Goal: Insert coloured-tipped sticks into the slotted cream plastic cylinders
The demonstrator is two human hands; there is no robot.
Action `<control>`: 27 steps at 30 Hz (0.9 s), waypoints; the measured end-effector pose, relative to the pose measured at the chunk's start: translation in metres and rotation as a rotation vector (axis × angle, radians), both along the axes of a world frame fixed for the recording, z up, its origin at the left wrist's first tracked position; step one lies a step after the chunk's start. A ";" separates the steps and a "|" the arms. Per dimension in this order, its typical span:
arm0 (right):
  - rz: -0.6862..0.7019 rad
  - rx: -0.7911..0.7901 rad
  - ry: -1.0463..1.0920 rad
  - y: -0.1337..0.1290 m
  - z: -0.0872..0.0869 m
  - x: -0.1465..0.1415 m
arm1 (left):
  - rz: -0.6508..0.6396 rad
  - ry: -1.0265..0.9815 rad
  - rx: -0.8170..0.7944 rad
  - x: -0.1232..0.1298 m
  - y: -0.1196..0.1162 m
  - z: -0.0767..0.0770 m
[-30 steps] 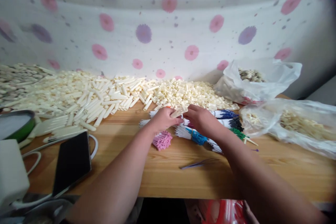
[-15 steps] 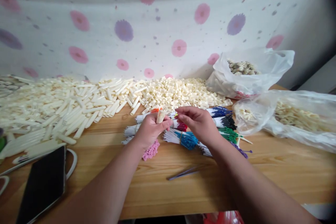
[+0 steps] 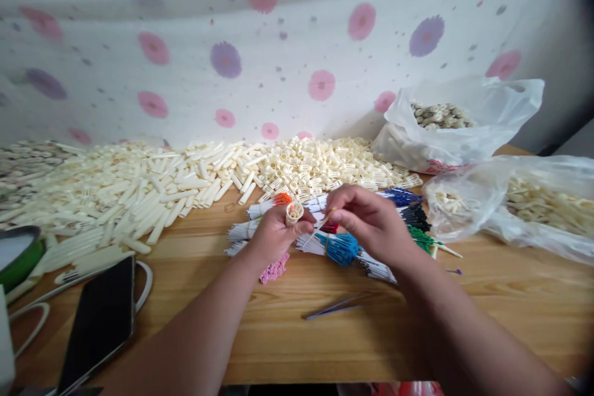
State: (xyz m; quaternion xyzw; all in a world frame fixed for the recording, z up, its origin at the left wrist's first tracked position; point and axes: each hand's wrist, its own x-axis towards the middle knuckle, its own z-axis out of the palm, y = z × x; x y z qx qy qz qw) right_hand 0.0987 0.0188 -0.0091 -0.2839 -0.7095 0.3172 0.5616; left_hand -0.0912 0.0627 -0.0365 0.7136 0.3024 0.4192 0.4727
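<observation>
My left hand [image 3: 271,235] is closed around a cream plastic tube [image 3: 294,213], its round open end tilted toward me. Just to the right, my right hand [image 3: 366,219] pinches a thin white stick [image 3: 316,234] with a small yellowish end at the fingertips. The stick slants down to the left, near the tube but apart from it. Under and around the hands lie bundles of white sticks with coloured tips: a light blue bundle [image 3: 342,249], an orange one [image 3: 281,198], a pink one [image 3: 275,268] and a green one [image 3: 420,238]. My right hand partly covers others.
Tweezers [image 3: 334,309] lie nearer me on the wooden table [image 3: 278,346]. Long cream tubes [image 3: 162,195] and short slotted pieces [image 3: 320,164] are heaped along the back. Plastic bags [image 3: 445,145] of parts stand at right. A black phone [image 3: 99,318] and white cable [image 3: 146,288] lie at left.
The tube's open end has tipped toward me. My right hand has shifted slightly right, and a thin stick now shows in its pinch. The whole view has turned a little left.
</observation>
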 end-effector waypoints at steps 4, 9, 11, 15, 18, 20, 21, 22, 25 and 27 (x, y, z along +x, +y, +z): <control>-0.344 0.282 0.207 -0.025 0.019 0.006 | 0.219 0.085 0.322 -0.004 0.007 0.001; -0.371 0.446 -0.056 -0.052 0.034 0.003 | 0.127 0.082 0.401 -0.005 0.006 -0.001; -0.337 0.464 -0.200 -0.053 0.036 -0.001 | 0.090 0.105 0.396 -0.004 0.004 -0.001; -0.351 0.551 -0.280 -0.048 0.036 -0.008 | 0.057 0.141 0.370 -0.002 -0.001 0.002; -0.344 0.604 -0.300 -0.043 0.033 -0.011 | 0.052 0.158 0.369 -0.001 -0.001 0.002; -0.347 0.598 -0.287 -0.041 0.030 -0.013 | 0.049 0.147 0.374 -0.001 -0.001 0.001; -0.351 0.581 -0.275 -0.041 0.029 -0.013 | 0.044 0.139 0.374 -0.001 0.000 0.000; -0.356 0.559 -0.264 -0.041 0.028 -0.013 | 0.037 0.134 0.373 -0.001 0.000 0.000; -0.361 0.521 -0.243 -0.041 0.027 -0.013 | 0.017 0.126 0.372 -0.002 0.001 0.000; -0.359 0.538 -0.245 -0.042 0.028 -0.012 | 0.017 0.122 0.377 -0.002 0.000 0.001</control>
